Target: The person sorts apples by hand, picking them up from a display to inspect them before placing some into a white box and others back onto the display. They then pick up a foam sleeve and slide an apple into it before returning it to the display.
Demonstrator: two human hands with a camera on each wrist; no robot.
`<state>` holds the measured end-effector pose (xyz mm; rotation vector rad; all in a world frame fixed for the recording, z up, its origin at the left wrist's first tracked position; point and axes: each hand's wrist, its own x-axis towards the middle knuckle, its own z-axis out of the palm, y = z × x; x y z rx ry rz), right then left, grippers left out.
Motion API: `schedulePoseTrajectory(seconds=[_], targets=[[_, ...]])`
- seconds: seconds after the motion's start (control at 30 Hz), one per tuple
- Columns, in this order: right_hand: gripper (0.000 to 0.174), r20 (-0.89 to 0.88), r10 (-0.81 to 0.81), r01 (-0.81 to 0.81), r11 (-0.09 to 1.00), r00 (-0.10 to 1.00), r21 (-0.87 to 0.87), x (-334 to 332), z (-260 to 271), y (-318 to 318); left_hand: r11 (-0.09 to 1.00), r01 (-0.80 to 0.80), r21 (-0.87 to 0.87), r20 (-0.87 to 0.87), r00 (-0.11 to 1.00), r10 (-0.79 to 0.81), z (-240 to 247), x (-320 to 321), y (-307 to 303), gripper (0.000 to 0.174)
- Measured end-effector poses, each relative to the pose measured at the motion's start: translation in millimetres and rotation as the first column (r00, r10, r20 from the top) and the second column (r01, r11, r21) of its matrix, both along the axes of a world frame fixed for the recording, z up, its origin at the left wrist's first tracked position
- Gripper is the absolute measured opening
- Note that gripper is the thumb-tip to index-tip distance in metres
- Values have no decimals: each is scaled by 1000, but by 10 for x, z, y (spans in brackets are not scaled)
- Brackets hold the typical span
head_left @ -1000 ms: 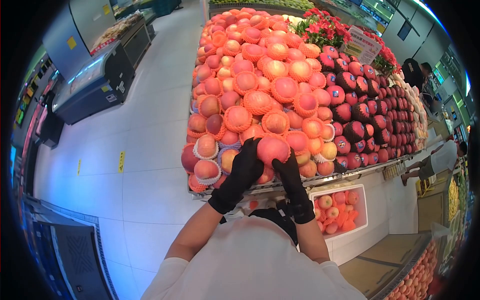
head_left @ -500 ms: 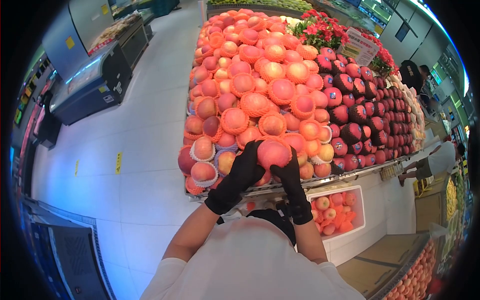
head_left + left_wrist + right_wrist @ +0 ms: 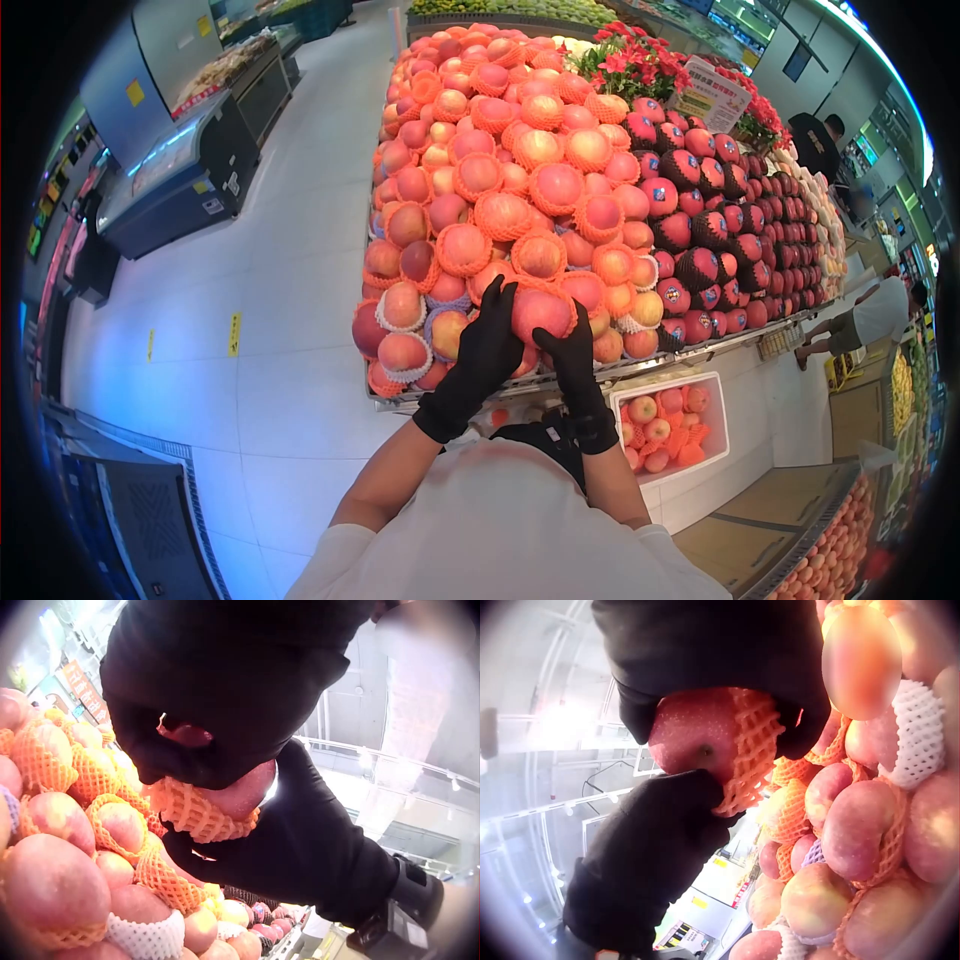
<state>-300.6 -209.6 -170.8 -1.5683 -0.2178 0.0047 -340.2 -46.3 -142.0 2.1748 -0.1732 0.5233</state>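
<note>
So both hands are gloved in black and wrapped round one big red apple [image 3: 543,314] in an orange foam net, right at the front of the apple pile [image 3: 505,190]. The left hand [image 3: 488,350] grips one side with bent fingers, the right hand [image 3: 573,365] has the other, thumb against the skin, both only as wide as the fruit. White box [image 3: 722,440] of apples sits by the pile's front right corner, dark-netted apples [image 3: 708,230] run along the pile's right side.
</note>
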Motion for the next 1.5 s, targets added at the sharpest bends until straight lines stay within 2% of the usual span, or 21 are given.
schedulePoseTrajectory(seconds=[0.07, 0.17, 0.23, 0.37, 0.47, 0.6, 0.7, 0.87, 0.97, 1.0, 1.07, 1.13, 1.2, 1.27, 1.37, 1.43, 1.5], targets=[[86, 26, -15, 16, 1000, 1000, -15, -55, 125, 27, 999, -22, 49, 23, 1000, 21, 57, -43, 19, 75], [94, 186, 59, -31, 988, 981, -151, -163, 415, 24, 996, 0, 85, 12, 1000, -1, 400, -173, 39, 75], [95, 223, 54, -19, 988, 973, -154, -254, 629, 99, 997, 9, 74, -20, 1000, -8, 448, -233, 59, 76], [98, 309, -4, 73, 974, 951, -213, -243, 495, 206, 999, -31, 32, -19, 999, 31, 369, -243, 98, 74], [91, 242, -19, 40, 996, 970, -83, -280, 688, 308, 998, -55, 16, 7, 998, 55, 328, -234, 94, 71], [89, 216, -38, 53, 997, 976, -64, -299, 699, 335, 993, -106, 60, 155, 983, 95, 366, -274, 38, 66], [88, 278, -64, 86, 994, 959, -70, -314, 692, 361, 990, -114, 85, 175, 980, 98, 275, -305, 70, 63], [94, 498, -61, 219, 939, 865, -266, -391, 739, 369, 997, -49, 61, 248, 968, 33, 229, -392, 163, 58], [93, 445, -66, 162, 970, 893, -181, -433, 784, 389, 996, -31, 78, 269, 963, 9, 113, -404, 217, 55], [94, 499, -48, 183, 957, 865, -224, -420, 752, 383, 995, -29, 91, 273, 962, 3, 81, -409, 240, 55], [97, 599, -2, 230, 924, 800, -305, -348, 683, 337, 995, 77, 66, 299, 950, -93, 23, -345, 335, 57], [95, 522, -1, 156, 955, 853, -253, -297, 731, 325, 985, 169, -31, 262, 953, -155, 71, -332, 395, 58], [93, 397, 25, 54, 981, 918, -187, -266, 744, 306, 952, 225, -207, 163, 967, -194, 192, -375, 419, 58], [92, 219, 87, -68, 993, 972, -95, -241, 706, 288, 931, 193, -309, 126, 979, -161, 327, -381, 417, 63], [96, 141, 139, -105, 968, 980, -227, -232, 562, 257, 890, 174, -421, -17, 980, -199, 371, -308, 481, 64], [89, 91, 181, -164, 973, 979, -163, -247, 583, 267, 786, 210, -582, -102, 940, -327, 357, -263, 500, 61], [80, 17, 176, -174, 981, 984, -81, -224, 520, 241, 710, 159, -686, -134, 931, -339, 327, -240, 525, 58]])
